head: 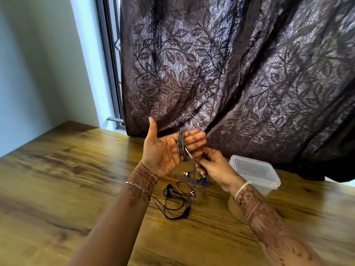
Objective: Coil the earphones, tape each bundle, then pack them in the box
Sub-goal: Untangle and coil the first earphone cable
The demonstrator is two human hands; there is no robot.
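Note:
My left hand (163, 150) is raised palm up with the fingers straight and the thumb stuck out. A grey earphone cable (181, 145) is wound in several turns around those fingers. Its metal jack plug sticks out toward my right hand (213, 167), which pinches the cable end just below the coil. On the table under the hands lie loose black earphones (175, 202) and a blue pair (194, 178), partly hidden by my right hand. The clear plastic box (255, 172) with its lid on stands to the right.
A brown tape roll (235, 207) lies flat on the wooden table (67, 179), partly hidden behind my right forearm. A dark leaf-patterned curtain (230, 73) hangs along the table's far edge. A window frame and white wall are at the left.

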